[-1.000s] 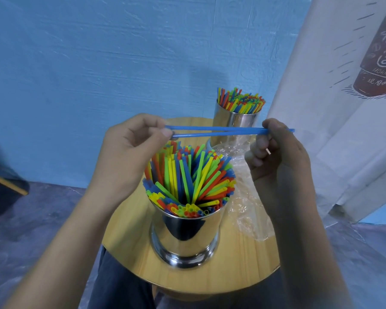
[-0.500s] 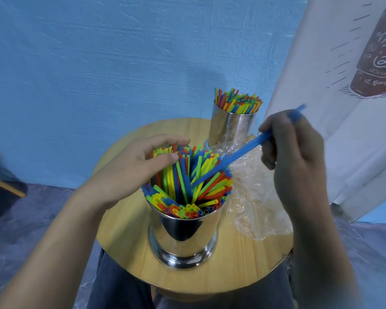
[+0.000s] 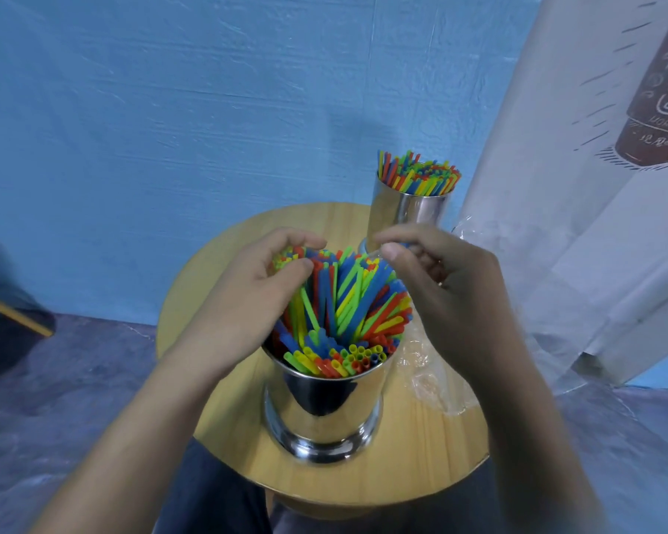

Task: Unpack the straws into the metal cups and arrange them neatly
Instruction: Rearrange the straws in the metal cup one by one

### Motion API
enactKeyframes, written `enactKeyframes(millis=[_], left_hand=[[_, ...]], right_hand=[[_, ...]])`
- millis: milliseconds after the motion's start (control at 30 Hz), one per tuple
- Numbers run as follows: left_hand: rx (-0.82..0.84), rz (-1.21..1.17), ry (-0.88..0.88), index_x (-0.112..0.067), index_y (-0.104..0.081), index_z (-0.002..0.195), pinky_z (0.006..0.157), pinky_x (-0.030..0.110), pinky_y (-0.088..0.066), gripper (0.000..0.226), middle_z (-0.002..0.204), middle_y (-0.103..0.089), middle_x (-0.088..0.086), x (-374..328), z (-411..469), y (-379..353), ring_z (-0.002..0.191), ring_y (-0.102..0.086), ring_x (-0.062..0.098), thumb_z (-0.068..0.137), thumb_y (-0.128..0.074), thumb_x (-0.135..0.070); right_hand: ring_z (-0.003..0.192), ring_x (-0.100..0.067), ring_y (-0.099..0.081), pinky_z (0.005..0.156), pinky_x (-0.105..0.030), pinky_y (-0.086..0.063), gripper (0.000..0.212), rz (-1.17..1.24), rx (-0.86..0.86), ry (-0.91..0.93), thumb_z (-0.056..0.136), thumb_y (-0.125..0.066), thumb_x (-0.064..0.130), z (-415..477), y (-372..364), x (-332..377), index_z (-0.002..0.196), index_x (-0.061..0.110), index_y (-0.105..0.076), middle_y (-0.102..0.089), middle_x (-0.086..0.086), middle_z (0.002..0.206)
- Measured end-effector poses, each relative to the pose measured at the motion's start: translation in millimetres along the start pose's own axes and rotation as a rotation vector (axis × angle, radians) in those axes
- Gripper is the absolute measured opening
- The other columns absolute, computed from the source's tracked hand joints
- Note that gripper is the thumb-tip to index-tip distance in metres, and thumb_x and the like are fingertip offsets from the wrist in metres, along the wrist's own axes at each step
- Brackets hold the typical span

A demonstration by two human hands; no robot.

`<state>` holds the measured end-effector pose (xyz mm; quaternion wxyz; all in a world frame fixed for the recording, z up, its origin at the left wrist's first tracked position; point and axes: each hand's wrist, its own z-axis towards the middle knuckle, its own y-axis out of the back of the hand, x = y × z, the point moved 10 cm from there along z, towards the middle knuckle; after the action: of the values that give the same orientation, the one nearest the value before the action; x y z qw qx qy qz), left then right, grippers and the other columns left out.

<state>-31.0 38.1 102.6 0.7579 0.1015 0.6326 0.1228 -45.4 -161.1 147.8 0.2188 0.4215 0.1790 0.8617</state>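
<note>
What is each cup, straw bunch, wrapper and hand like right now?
Near metal cup: upright, packed full.
Its straws: leaning all ways, untidy.
Far metal cup: upright, full of straws.
Plastic wrapper: crumpled, lying beside the near cup.
Left hand: fingers curled round some straw tops.
Right hand: curled over the straws; grip unclear.

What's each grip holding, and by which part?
Left grip pinches some straws by their top ends; whether the right grip holds any cannot be told.

Even, soft light; slight motion blur low down; wide-angle distortion at edges.
</note>
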Motion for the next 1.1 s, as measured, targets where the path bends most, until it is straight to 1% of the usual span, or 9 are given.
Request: enactKeyframes(millis=[100,200,267,333,433,600,767,933,1100], left_hand=[[0.051,0.017,0.021,-0.032,-0.071,0.110,0.098,0.042,-0.056,0.016,0.111,-0.072,-0.012,-1,-1,-3,0.103,-0.071,0.010,0.101,-0.061,-0.023],[0.111,0.067,0.025,-0.033,-0.070,0.111,0.098,0.034,-0.054,0.015,0.112,-0.070,-0.016,-7,6,-3,0.105,-0.068,0.003,0.096,-0.067,-0.035],[0.154,0.139,0.014,-0.033,-0.070,0.115,0.102,0.029,-0.050,0.020,0.112,-0.070,-0.017,-12,15,-6,0.107,-0.064,-0.002,0.096,-0.068,-0.035],[0.244,0.220,0.014,-0.031,-0.073,0.115,0.103,0.033,-0.051,0.019,0.110,-0.072,-0.015,-16,22,-14,0.107,-0.065,0.001,0.097,-0.066,-0.032],[0.329,0.318,-0.008,-0.026,-0.079,0.102,0.097,0.043,-0.055,0.015,0.100,-0.076,-0.008,-22,30,-26,0.097,-0.070,0.010,0.098,-0.064,-0.025],[0.336,0.364,-0.023,-0.026,-0.081,0.095,0.094,0.048,-0.056,0.016,0.093,-0.077,-0.010,-24,39,-29,0.092,-0.071,0.011,0.098,-0.065,-0.025],[0.319,0.340,-0.054,-0.023,-0.080,0.093,0.094,0.051,-0.055,0.010,0.092,-0.075,-0.005,-25,44,-28,0.094,-0.071,0.017,0.093,-0.073,-0.030],[0.334,0.298,-0.067,-0.021,-0.078,0.091,0.093,0.053,-0.055,0.010,0.091,-0.075,0.001,-27,45,-29,0.094,-0.071,0.023,0.091,-0.076,-0.031],[0.262,0.191,-0.156,-0.016,-0.076,0.090,0.092,0.048,-0.053,0.013,0.096,-0.076,0.006,-42,45,-23,0.096,-0.070,0.030,0.092,-0.075,-0.029]], right_hand=[[0.078,-0.013,-0.063,0.067,-0.038,-0.048,0.027,-0.068,0.095,0.013,0.101,-0.053,0.032,-3,-12,1,0.098,0.024,-0.079,-0.069,0.010,0.083],[0.070,-0.015,-0.058,0.064,-0.040,-0.050,0.013,0.016,0.086,-0.037,0.096,-0.063,0.029,-4,-13,-7,0.097,0.032,-0.075,-0.065,0.015,0.077],[0.065,-0.014,-0.054,0.061,-0.041,-0.051,0.003,0.076,0.075,-0.071,0.092,-0.069,0.028,-4,-13,-13,0.092,0.031,-0.071,-0.064,0.015,0.076],[0.062,-0.011,-0.049,0.058,-0.035,-0.045,0.005,0.056,0.098,-0.060,0.090,-0.069,0.033,-4,-15,-12,0.087,0.030,-0.072,-0.059,0.020,0.070],[0.059,-0.010,-0.046,0.059,-0.029,-0.039,0.016,0.048,0.124,-0.049,0.093,-0.067,0.040,-4,-17,-12,0.083,0.029,-0.074,-0.053,0.020,0.064],[0.059,-0.011,-0.046,0.058,-0.032,-0.041,0.017,0.104,0.132,-0.074,0.094,-0.068,0.039,-4,-19,-17,0.082,0.028,-0.074,-0.050,0.012,0.062],[0.060,-0.011,-0.049,0.058,-0.033,-0.044,0.016,0.113,0.139,-0.083,0.095,-0.067,0.038,-4,-20,-20,0.084,0.029,-0.074,-0.055,0.016,0.064],[0.065,-0.019,-0.059,0.059,-0.038,-0.050,0.017,0.132,0.137,-0.092,0.095,-0.065,0.041,-2,-21,-19,0.086,0.030,-0.074,-0.061,0.009,0.069],[0.059,-0.010,-0.050,0.059,-0.027,-0.039,0.015,0.144,0.128,-0.088,0.100,-0.067,0.031,-3,-21,-20,0.086,0.027,-0.073,-0.055,0.017,0.065]])
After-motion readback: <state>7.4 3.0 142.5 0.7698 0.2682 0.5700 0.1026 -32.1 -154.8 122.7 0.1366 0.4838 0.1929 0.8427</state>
